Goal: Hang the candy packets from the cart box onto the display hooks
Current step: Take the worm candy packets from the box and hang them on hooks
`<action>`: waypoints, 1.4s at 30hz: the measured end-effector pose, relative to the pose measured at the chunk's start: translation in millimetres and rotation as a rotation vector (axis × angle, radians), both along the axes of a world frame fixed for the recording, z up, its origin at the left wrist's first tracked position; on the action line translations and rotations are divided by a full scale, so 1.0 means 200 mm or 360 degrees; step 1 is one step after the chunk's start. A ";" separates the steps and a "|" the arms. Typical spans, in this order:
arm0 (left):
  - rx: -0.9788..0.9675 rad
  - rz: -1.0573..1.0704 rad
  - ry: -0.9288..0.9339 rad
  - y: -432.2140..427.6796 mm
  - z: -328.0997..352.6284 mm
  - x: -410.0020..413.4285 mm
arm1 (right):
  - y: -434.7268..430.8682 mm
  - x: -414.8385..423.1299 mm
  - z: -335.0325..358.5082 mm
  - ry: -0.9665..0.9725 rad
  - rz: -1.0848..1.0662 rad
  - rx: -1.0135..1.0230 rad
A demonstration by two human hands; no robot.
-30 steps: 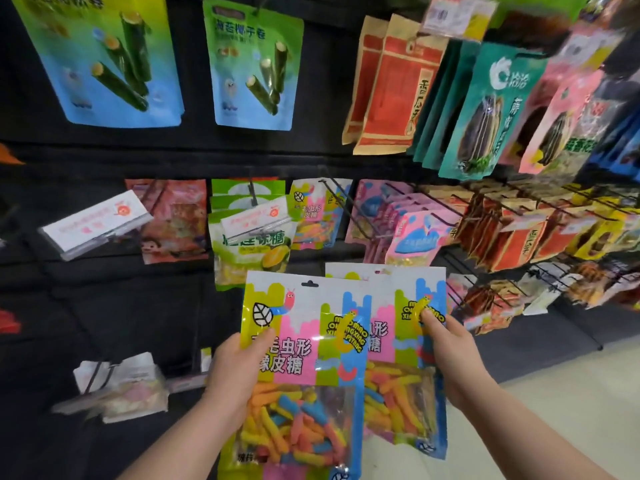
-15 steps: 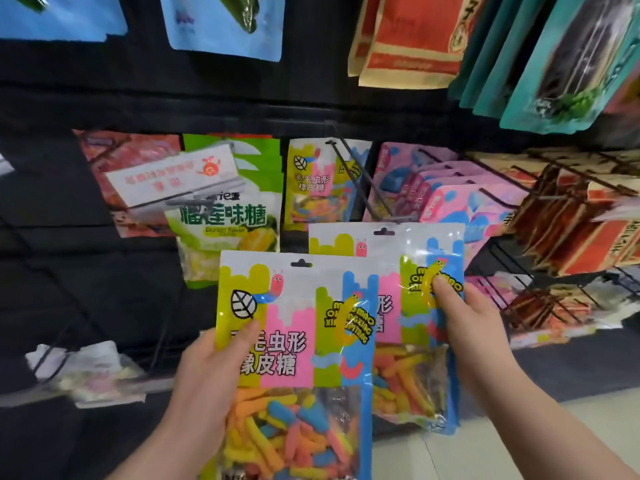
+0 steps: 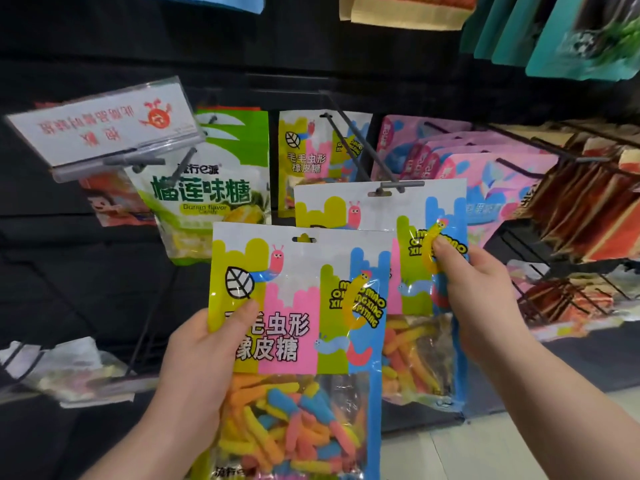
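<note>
I hold two gummy-worm candy packets with yellow, pink, green and blue fronts. My left hand [image 3: 204, 362] grips the nearer packet [image 3: 298, 341] by its left edge, low in front of me. My right hand [image 3: 474, 299] pinches the farther packet [image 3: 408, 237] at its right side. That packet's hang hole sits right at the tip of a grey display hook [image 3: 360, 147]. One matching packet [image 3: 318, 157] hangs at the back of this hook. The cart box is out of view.
A clear price-tag holder [image 3: 104, 129] juts out at upper left over durian candy packets [image 3: 211, 188]. Pink packets [image 3: 478, 181] fill the hooks to the right, orange-red ones [image 3: 588, 202] beyond them. Loose clear bags [image 3: 69, 372] lie low left. Floor shows at lower right.
I have moved closer to the rack. My right hand has raised its packet until the hang hole reached the hook's tip. My left hand has kept its packet low.
</note>
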State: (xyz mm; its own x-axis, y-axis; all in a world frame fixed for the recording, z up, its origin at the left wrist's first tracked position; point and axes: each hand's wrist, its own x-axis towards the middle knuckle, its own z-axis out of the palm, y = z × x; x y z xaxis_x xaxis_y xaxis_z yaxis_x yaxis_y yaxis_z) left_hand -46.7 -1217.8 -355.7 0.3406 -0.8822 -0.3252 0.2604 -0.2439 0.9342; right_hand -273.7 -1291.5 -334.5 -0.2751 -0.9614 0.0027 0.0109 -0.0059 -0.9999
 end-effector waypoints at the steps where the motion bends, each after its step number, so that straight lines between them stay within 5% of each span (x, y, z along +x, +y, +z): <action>1: -0.0001 0.0003 -0.0002 0.00 0.00 0.00 | 0.00 0.00 0.00 0.0000 0.0000 0.0004; 20: -0.0036 0.0003 -0.0011 -0.10 -0.03 -0.03 | -0.44 0.10 -0.04 0.0067 0.0048 0.0116; 28: -0.0128 -0.0056 0.0079 -0.12 -0.03 -0.10 | -0.42 0.03 -0.08 0.0452 -0.0039 0.0038; 34: -0.0150 -0.0112 0.0089 -0.15 -0.03 -0.18 | -0.04 0.00 -0.08 -0.0055 0.0417 0.0086; 42: -0.0243 -0.0227 -0.0053 -0.21 -0.01 -0.27 | 0.01 0.00 -0.06 -0.0037 0.0044 -0.0052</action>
State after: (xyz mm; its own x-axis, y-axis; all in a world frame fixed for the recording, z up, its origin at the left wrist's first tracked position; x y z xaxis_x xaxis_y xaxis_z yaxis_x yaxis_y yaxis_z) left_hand -101.0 -1259.7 -357.5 0.2170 -0.9605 -0.1745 0.2016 -0.1309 0.9707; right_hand -274.3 -1289.1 -346.4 -0.2490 -0.9681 0.0282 0.0350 -0.0381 -0.9987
